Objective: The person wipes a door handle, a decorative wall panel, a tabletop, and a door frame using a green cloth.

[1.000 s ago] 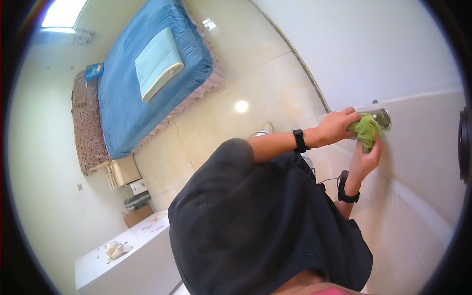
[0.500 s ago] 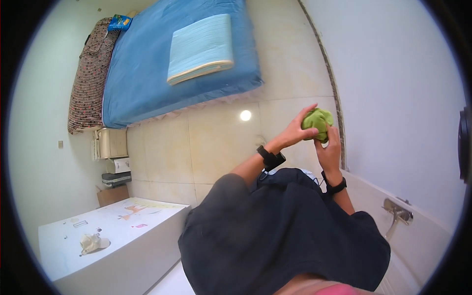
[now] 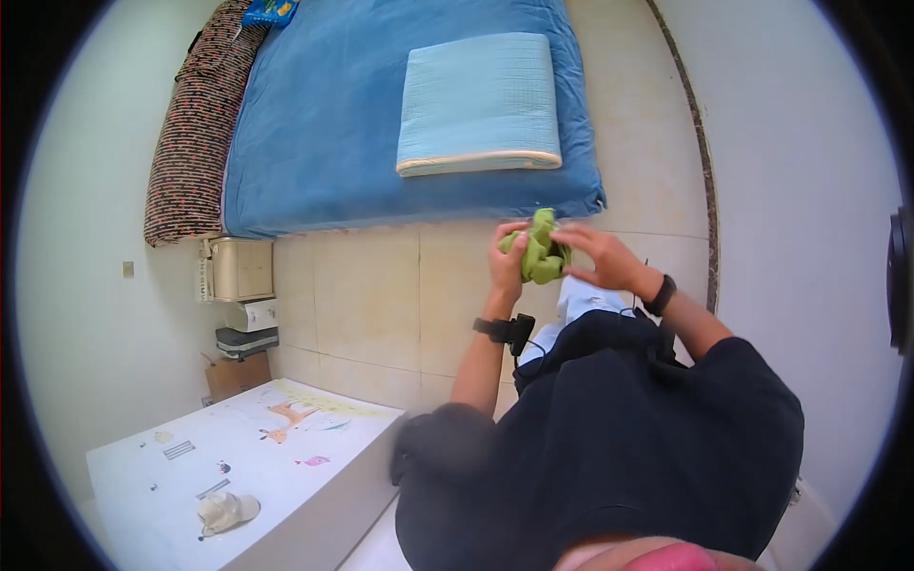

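Observation:
A crumpled green cloth bundle [image 3: 543, 257] is in front of my body, above the tiled floor. My left hand [image 3: 507, 266] is closed round its left side, with the thumb lying over the folds. From the right, my right hand [image 3: 609, 259] reaches round the other side, its fingers and thumb spread apart and their tips at the cloth. A dark gap shows between the folds and the right fingers. What lies inside the bundle is hidden. Each wrist wears a black band.
Ahead stands a bed with a blue sheet [image 3: 314, 143], bearing a folded light-blue quilt [image 3: 481, 105]. A patterned roll [image 3: 200, 133] lies along its left side. A beige bin [image 3: 241, 268] and a cardboard box [image 3: 238, 376] stand left. Nearer, a white cap [image 3: 227, 514] rests on a white cabinet top [image 3: 286, 466].
My view and body have turned right and moved nearer the bed. Both hands brought the green cloth leftward in the picture; its folds look looser, and my right fingers are more spread.

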A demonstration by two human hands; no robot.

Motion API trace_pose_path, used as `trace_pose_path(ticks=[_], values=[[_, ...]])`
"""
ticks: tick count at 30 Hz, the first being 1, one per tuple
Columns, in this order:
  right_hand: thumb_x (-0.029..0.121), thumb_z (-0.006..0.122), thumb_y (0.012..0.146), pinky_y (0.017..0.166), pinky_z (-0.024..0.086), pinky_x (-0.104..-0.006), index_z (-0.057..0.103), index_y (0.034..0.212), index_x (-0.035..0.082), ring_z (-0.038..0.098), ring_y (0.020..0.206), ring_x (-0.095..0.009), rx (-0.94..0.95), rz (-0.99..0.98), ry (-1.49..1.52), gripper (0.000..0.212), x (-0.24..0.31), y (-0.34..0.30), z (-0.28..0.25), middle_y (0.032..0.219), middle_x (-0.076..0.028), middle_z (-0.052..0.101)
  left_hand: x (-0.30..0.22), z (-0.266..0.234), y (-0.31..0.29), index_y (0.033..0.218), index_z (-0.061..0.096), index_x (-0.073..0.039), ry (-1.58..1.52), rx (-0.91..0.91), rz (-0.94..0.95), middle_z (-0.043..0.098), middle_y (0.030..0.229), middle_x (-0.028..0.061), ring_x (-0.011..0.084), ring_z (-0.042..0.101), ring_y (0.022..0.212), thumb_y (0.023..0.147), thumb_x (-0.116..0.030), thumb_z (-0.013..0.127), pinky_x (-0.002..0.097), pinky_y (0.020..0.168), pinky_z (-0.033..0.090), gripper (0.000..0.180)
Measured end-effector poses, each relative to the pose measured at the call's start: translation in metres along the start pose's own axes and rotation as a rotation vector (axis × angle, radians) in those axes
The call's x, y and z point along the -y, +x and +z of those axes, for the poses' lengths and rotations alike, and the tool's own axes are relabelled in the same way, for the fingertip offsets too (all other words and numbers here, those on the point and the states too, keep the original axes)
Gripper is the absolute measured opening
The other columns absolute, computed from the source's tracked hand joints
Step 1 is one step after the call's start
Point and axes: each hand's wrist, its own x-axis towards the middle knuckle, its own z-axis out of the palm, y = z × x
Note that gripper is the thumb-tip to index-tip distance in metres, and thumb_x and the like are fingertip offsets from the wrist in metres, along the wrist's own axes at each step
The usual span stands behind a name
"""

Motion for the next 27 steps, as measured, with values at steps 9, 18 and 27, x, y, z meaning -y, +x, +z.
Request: trace_pose_path(ticks=[9, 18, 27], values=[[0.016, 0.063, 0.081, 0.094, 0.042, -0.0396, 0.053, 0.119, 0.003, 0.048, 0.114, -0.035, -0.173, 0.444, -0.18, 0.041, -0.216, 0.154, 0.061, 0.126, -0.018, 0.048, -0.006, -0.166, 0.152, 0.112, 0.059, -0.003, 0.625, -0.098, -0.022, 0.06, 0.114, 0.011, 0.023, 0.053, 0.109, 0.076, -0.011, 0.064, 0.0351, 0.096, 0.039, 0.037], [0.022, 0.063, 0.083, 0.107, 0.027, -0.045, 0.041, 0.134, 0.007, 0.033, 0.13, -0.035, -0.089, 0.5, -0.277, 0.057, -0.343, 0.266, 0.146, 0.14, -0.016, 0.037, 0.021, -0.215, 0.336, 0.132, 0.043, -0.004, 1.17, 0.189, 0.072, 0.053, 0.124, 0.0179, 0.0314, 0.045, 0.122, 0.077, -0.023, 0.069, 0.039, 0.101, 0.036, 0.063], [0.04, 0.049, 0.088, 0.114, 0.012, -0.0463, 0.032, 0.142, 0.015, 0.021, 0.139, -0.021, 0.221, 0.473, -0.562, 0.062, -0.465, 0.29, 0.126, 0.149, -0.004, 0.026, 0.075, -0.279, 0.467, 0.131, 0.041, 0.0, 0.102, 0.28, -0.763, 0.057, 0.121, 0.0152, 0.0241, 0.055, 0.111, 0.091, -0.03, 0.051, 0.0366, 0.094, 0.046, 0.05]])
